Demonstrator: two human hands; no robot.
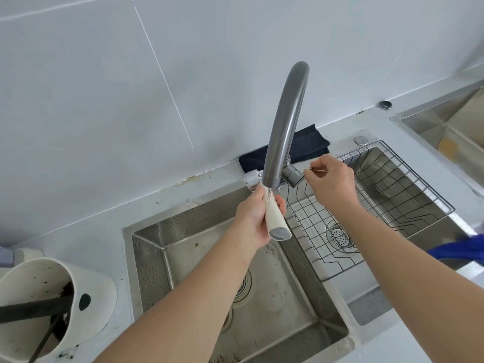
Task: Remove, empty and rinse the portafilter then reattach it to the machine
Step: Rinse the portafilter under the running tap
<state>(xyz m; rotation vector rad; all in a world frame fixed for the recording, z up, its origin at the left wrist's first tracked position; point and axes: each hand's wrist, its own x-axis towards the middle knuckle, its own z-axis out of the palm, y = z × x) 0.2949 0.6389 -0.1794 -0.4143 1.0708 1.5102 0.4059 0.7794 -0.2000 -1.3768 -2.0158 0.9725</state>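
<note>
Our left fingers [279, 203] are wrapped shut around the cream handle of the portafilter [275, 216], which we hold over the left sink [183, 247], its grey-capped end pointing toward us and its metal head [252, 179] up by the back rim, mostly hidden behind the tap [284, 121]. The tap's spout ends right over the handle, where we see a thin stream of water. Our left hand [252, 218] sits just below the spout.

Our right hand [331, 183] is at the tap's lever [294, 176]; the fingers are curled and pinched near it, but we cannot tell whether they actually grip it. Under that hand a wire basket [392, 195] hangs in the right sink. A dark folded cloth [307, 145] lies against the wall behind the tap. On the counter at lower left stands a white bin [94, 281] with a black bar across it and coffee grounds inside.
</note>
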